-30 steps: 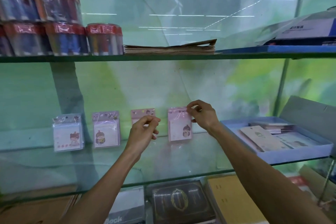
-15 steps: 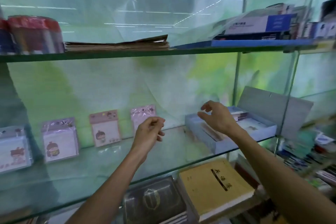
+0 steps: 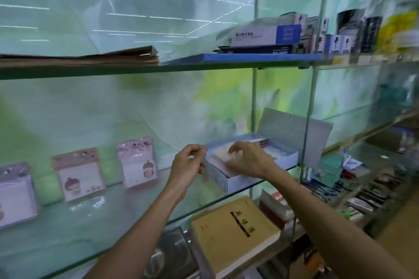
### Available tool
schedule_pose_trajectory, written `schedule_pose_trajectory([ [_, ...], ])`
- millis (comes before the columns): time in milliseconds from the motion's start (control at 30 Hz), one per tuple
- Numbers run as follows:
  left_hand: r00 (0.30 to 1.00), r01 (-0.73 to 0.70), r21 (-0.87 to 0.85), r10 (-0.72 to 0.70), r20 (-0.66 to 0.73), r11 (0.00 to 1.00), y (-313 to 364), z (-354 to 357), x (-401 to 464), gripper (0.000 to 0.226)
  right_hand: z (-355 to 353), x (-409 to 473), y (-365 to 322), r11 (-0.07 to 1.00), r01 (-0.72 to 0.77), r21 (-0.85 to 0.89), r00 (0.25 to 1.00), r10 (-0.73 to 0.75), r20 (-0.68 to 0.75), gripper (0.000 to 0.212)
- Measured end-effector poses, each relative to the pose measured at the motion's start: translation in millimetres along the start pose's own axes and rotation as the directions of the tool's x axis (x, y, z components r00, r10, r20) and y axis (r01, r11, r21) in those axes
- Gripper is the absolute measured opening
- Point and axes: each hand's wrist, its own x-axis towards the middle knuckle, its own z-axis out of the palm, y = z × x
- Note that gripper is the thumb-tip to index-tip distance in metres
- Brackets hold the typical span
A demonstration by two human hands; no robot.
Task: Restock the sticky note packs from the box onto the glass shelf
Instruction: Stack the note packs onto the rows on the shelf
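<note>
Over the open box [image 3: 229,180] at the right end of the glass shelf [image 3: 127,217], the right hand [image 3: 248,159] is reaching in from about five o'clock, fingers curled down onto a pale sticky note pack [image 3: 223,154] lying flat on top of the contents. Whether those fingers are actually pinching the pack or only touching it is hard to say; motion blur is smearing that whole patch. The left hand [image 3: 188,165] is hanging just beside the box's near-left corner, at nine o'clock from the right hand, fingers loosely curled and holding nothing visible.

The relation that matters: the pack is sitting directly under the right hand, so the right is plainly the nearer hand, and the likely drop zone is lying off toward nine o'clock, where three packs are already standing upright against the back wall [image 3: 138,162], [image 3: 79,173], [image 3: 15,195]. The box's long axis is running from about seven o'clock up toward one o'clock, its raised lid [image 3: 294,133] leaning back behind it.

Hidden things: the right palm is covering much of the box's inside, so the count of packs left cannot be judged. The leftmost standing pack is getting cut by the frame edge. Everything right of the shelf post is streaking into blur.
</note>
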Motion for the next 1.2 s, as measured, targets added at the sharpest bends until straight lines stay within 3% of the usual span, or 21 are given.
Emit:
schedule_pose_trajectory([
  [67,1.000,-0.011,-0.009,0.011,-0.018,1.000,3,-1,4,0.012,-7,-1,-3,0.972,0.011,0.233,0.996,0.010,-0.088,0.034],
  [100,0.999,-0.015,-0.020,0.014,-0.032,1.000,6,-3,7,0.012,-11,0,-5,0.909,0.016,0.416,0.993,0.032,-0.110,0.028],
  [133,0.999,-0.022,-0.033,0.020,-0.047,0.999,9,-6,9,0.012,-14,1,-8,0.780,0.002,0.626,0.994,0.067,-0.087,0.026],
  [167,0.998,-0.029,-0.044,0.027,-0.061,0.999,11,-8,11,0.012,-18,3,-12,0.572,-0.042,0.819,0.996,0.086,-0.010,0.029],
  [233,0.995,-0.045,-0.064,0.039,-0.093,0.997,15,-14,15,0.009,-23,5,-16,0.136,-0.179,0.974,0.984,0.016,0.179,0.039],
  [267,0.993,-0.051,-0.067,0.044,-0.109,0.996,16,-18,16,0.009,-23,5,-19,0.005,-0.234,0.972,0.972,-0.035,0.234,0.042],
  [333,0.990,-0.062,-0.059,0.054,-0.133,0.996,18,-25,17,0.010,-20,5,-24,-0.121,-0.291,0.949,0.953,-0.127,0.276,0.046],
  [533,0.983,-0.099,-0.032,0.092,-0.159,0.995,23,-53,16,0.012,1,4,-49,-0.092,-0.348,0.933,0.918,-0.236,0.319,0.044],
  [833,0.972,-0.091,0.052,0.100,-0.213,0.994,33,-110,1,0.014,38,-6,-97,-0.054,-0.483,0.874,0.778,-0.485,0.399,0.047],
  [967,0.949,-0.107,-0.006,0.101,-0.300,0.994,39,-142,-9,0.014,57,-5,-119,-0.025,-0.431,0.902,0.820,-0.428,0.380,0.033],
  [1133,0.913,-0.126,-0.003,0.115,-0.392,0.992,51,-187,-22,0.010,83,-7,-144,0.146,-0.359,0.922,0.857,-0.339,0.388,0.040],
  [1200,0.899,-0.125,0.017,0.120,-0.421,0.992,55,-203,-26,0.010,93,-9,-155,0.209,-0.316,0.926,0.873,-0.319,0.370,0.032],
])
